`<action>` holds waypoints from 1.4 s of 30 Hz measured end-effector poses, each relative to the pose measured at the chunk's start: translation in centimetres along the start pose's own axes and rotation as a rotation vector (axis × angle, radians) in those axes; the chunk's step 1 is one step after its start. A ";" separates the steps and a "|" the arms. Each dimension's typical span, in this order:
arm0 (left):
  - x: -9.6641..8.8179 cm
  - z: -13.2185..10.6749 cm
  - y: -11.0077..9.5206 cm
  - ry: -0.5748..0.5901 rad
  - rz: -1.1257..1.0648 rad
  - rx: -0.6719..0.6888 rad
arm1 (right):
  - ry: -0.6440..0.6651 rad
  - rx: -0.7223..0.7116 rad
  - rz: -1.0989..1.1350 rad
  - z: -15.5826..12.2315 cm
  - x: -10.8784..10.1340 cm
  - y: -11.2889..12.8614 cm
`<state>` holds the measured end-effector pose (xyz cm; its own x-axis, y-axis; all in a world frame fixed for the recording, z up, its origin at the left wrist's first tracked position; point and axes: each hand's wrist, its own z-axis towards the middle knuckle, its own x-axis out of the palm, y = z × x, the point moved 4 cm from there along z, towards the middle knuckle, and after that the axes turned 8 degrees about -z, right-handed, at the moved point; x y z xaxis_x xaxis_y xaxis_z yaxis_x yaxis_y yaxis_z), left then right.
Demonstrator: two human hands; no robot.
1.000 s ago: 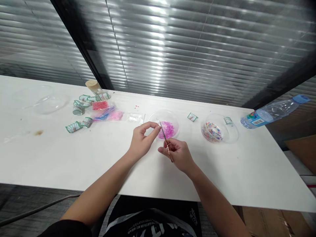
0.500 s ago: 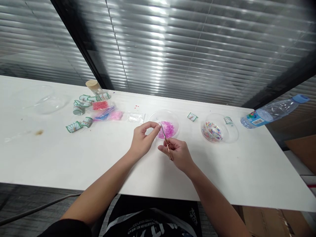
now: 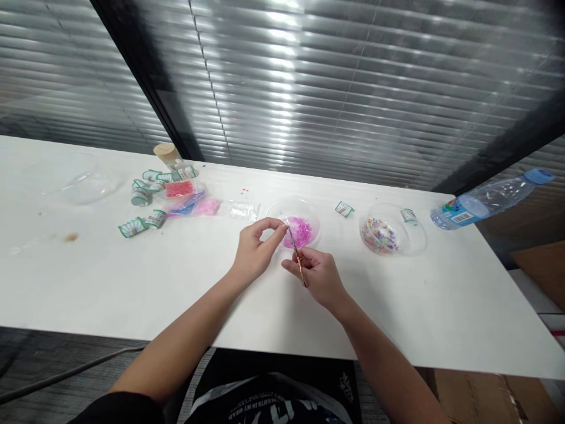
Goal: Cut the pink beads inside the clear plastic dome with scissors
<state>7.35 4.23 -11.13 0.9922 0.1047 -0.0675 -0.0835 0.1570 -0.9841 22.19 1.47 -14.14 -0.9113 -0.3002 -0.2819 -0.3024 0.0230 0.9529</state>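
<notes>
My right hand (image 3: 320,277) grips small copper-coloured scissors (image 3: 296,253), their silver blades pointing up toward a clear round dish of pink beads (image 3: 298,228). My left hand (image 3: 256,250) is just left of the blade tips, thumb and forefinger pinched together on something too thin to make out. Both hands hover over the white table (image 3: 132,277) near its middle, in front of the pink-bead dish.
A clear bowl of mixed-colour beads (image 3: 388,234) stands to the right, and a water bottle (image 3: 485,203) lies at the far right edge. Small green-labelled spools (image 3: 145,206), bead bags (image 3: 189,197), a cork-topped jar (image 3: 166,153) and an empty clear bowl (image 3: 83,182) lie left.
The scissors and my right hand have shifted very slightly upward. My left hand keeps its pinch in the same place.
</notes>
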 end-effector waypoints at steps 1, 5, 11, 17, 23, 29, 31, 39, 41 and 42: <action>0.0 0.0 0.0 0.000 0.001 -0.002 | -0.002 -0.002 -0.003 0.0 0.0 0.0; 0.0 -0.1 0.0 0.004 0.010 -0.013 | 0.002 -0.007 -0.020 0.0 0.0 0.0; -0.1 0.0 0.0 0.002 0.017 -0.012 | -0.004 -0.010 -0.031 0.1 0.0 -0.3; -0.2 0.1 0.0 0.003 -0.018 0.005 | -0.027 0.006 0.037 -0.2 -0.1 0.1; -0.3 0.0 -0.3 0.038 -0.058 0.047 | -0.039 -0.041 0.047 -0.5 -0.3 0.6; -0.1 -0.2 -0.4 0.068 -0.044 0.079 | -0.029 -0.071 0.024 -0.5 -0.3 0.8; 0.0 -0.1 -0.3 0.068 -0.029 0.077 | -0.028 -0.074 0.008 -0.5 -0.3 0.9; 0.2 -0.1 -0.1 0.079 -0.010 0.105 | 0.006 -0.088 -0.034 -0.6 -0.1 0.8; 0.2 -0.2 -0.1 0.087 -0.047 0.098 | 0.010 -0.098 -0.037 -0.6 0.0 0.7; 0.2 -0.2 -0.1 0.092 -0.067 0.090 | 0.011 -0.103 -0.035 -0.7 0.0 0.7</action>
<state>7.60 4.06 -11.08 0.9998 0.0009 -0.0215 -0.0210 0.2489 -0.9683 22.18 0.87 -13.40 -0.8974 -0.3093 -0.3148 -0.3034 -0.0855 0.9490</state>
